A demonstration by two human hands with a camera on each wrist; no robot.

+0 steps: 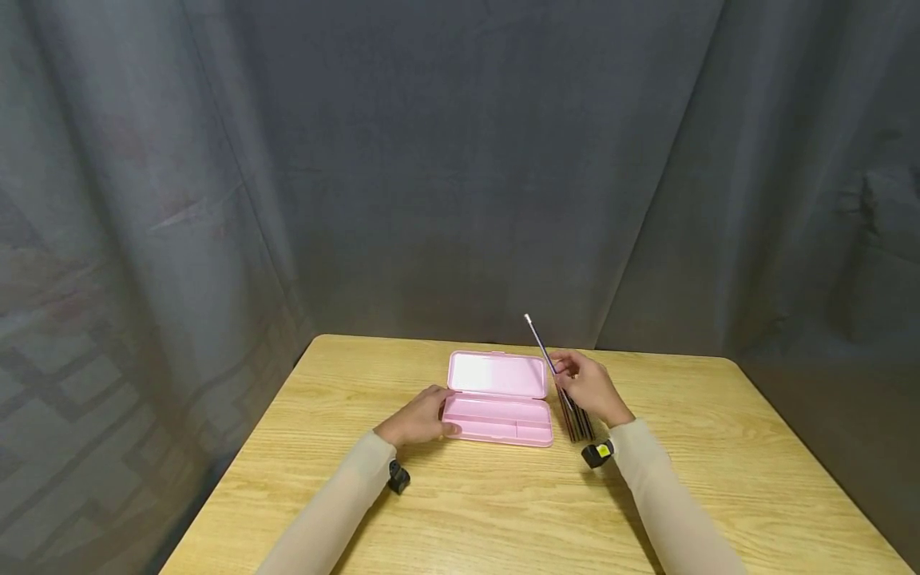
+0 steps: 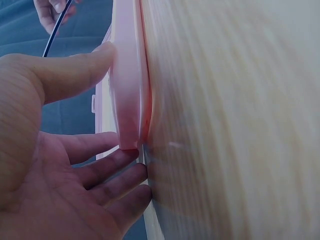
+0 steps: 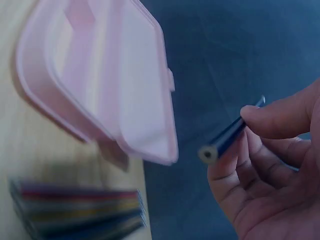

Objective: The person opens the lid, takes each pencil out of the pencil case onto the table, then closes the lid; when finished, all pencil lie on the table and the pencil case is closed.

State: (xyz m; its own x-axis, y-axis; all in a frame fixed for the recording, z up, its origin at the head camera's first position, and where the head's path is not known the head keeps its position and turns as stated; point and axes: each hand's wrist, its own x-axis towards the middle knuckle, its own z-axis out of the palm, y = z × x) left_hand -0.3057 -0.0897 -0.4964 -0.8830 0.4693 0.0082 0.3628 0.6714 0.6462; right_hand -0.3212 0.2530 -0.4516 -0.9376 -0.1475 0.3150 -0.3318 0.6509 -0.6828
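A pink pencil case [image 1: 496, 422] lies on the table with its lid [image 1: 497, 374] raised at the back. Its tray has long and short compartments. My left hand [image 1: 419, 417] rests at the case's left end; thumb and fairly straight fingers touch its edge and end wall [image 2: 129, 95]. Above the case's right side, my right hand [image 1: 588, 389] pinches a dark blue pencil [image 3: 230, 136] between thumb and fingers. The pencil is tilted, its pale end pointing up and away, its flat end with a dark core facing the right wrist camera. Below that hand lie several pencils [image 1: 579, 427] side by side.
The wooden table [image 1: 503, 519] has rounded far corners. Grey curtains [image 1: 460, 176] hang behind it and along both sides. A small black device sits on each wrist.
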